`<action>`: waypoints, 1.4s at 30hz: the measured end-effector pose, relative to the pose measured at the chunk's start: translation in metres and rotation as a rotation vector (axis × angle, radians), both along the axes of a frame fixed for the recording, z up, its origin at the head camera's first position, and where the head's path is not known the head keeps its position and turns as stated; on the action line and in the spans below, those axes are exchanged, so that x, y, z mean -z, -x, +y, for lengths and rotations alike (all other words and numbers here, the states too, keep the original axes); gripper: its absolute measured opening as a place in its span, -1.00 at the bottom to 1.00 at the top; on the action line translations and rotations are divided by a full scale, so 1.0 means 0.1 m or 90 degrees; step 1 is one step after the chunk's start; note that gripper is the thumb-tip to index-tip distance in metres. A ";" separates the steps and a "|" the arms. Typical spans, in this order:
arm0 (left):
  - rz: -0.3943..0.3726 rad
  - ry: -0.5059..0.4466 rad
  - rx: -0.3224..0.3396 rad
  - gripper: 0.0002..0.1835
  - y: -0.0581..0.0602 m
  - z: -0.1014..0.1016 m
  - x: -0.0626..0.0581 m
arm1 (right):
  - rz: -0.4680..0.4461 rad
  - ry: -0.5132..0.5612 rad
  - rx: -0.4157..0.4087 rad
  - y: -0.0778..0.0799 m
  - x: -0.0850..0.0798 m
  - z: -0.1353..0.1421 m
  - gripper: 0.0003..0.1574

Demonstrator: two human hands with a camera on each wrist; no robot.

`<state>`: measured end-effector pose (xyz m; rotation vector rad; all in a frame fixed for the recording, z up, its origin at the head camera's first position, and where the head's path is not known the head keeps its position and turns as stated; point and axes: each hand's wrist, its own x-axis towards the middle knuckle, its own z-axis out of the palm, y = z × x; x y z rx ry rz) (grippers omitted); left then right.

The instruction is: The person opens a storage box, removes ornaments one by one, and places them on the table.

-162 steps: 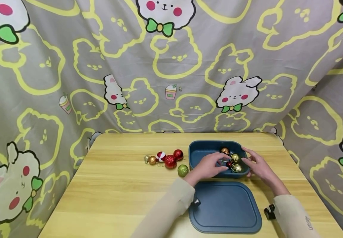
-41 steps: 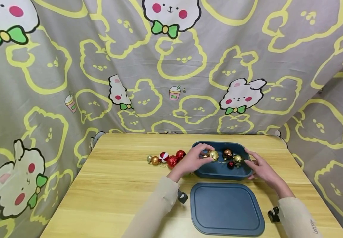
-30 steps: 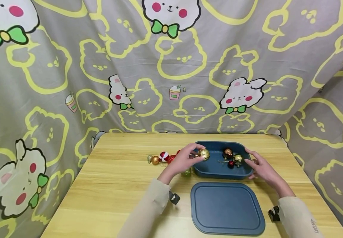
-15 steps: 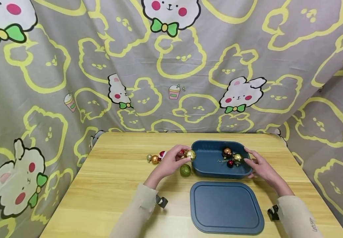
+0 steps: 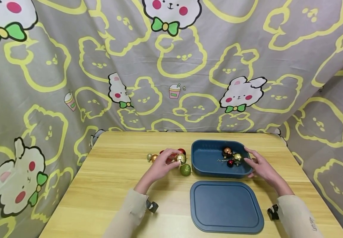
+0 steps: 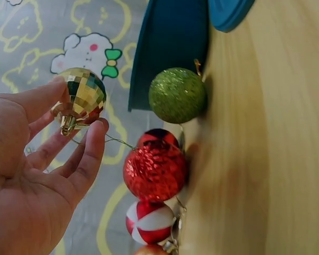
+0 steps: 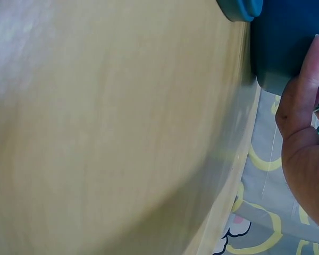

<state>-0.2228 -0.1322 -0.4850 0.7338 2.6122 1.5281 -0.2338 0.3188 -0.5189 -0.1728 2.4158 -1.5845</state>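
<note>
My left hand (image 5: 162,164) pinches a gold mirrored bauble (image 6: 84,95) between thumb and fingers, raised above the other ornaments left of the box. Just beyond it on the table are a green glitter bauble (image 5: 185,170), a red glitter bauble (image 6: 155,171) and a red-and-white bauble (image 6: 150,222). With its thumb at the rim, my right hand (image 5: 260,167) holds the right end of the blue box (image 5: 208,172). Inside that box, toward the right, lie a copper bauble (image 5: 227,152), a gold bauble (image 5: 237,158) and a small dark red bauble (image 5: 230,163).
A flat blue lid (image 5: 226,207) lies on the wooden table (image 5: 100,198) in front of the box. Small gold baubles (image 5: 149,157) sit left of my left hand. A patterned curtain (image 5: 189,82) hangs behind the table and along both sides.
My left hand has lifted the gold mirrored bauble out of the box and carried it left, over the ornaments on the table. My right hand stays at the box's right end.
</note>
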 end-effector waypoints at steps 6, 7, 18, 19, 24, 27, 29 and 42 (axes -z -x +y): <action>-0.004 0.012 -0.012 -0.56 -0.03 -0.08 0.06 | -0.002 0.003 0.001 0.00 0.00 0.00 -0.14; -0.007 0.013 -0.013 -0.56 -0.03 -0.09 0.07 | -0.002 0.002 0.002 0.00 0.00 0.00 -0.14; -0.026 0.064 -0.010 -0.54 -0.09 -0.18 0.17 | 0.005 0.003 -0.001 0.00 0.03 0.00 -0.13; -0.029 0.070 -0.012 -0.54 -0.10 -0.19 0.18 | 0.005 0.003 -0.002 0.00 0.03 0.00 -0.13; -0.032 0.085 -0.013 -0.55 -0.09 -0.21 0.22 | 0.007 0.002 -0.002 0.01 0.03 0.00 -0.14; -0.025 0.095 -0.007 -0.57 -0.08 -0.21 0.24 | 0.007 0.004 -0.001 0.00 0.03 0.00 -0.14; -0.015 0.105 -0.004 -0.58 -0.07 -0.21 0.26 | 0.007 0.006 -0.004 0.00 0.02 0.00 -0.14; 0.000 0.135 -0.008 -0.58 -0.08 -0.20 0.26 | 0.007 0.006 0.000 -0.01 0.01 0.00 -0.13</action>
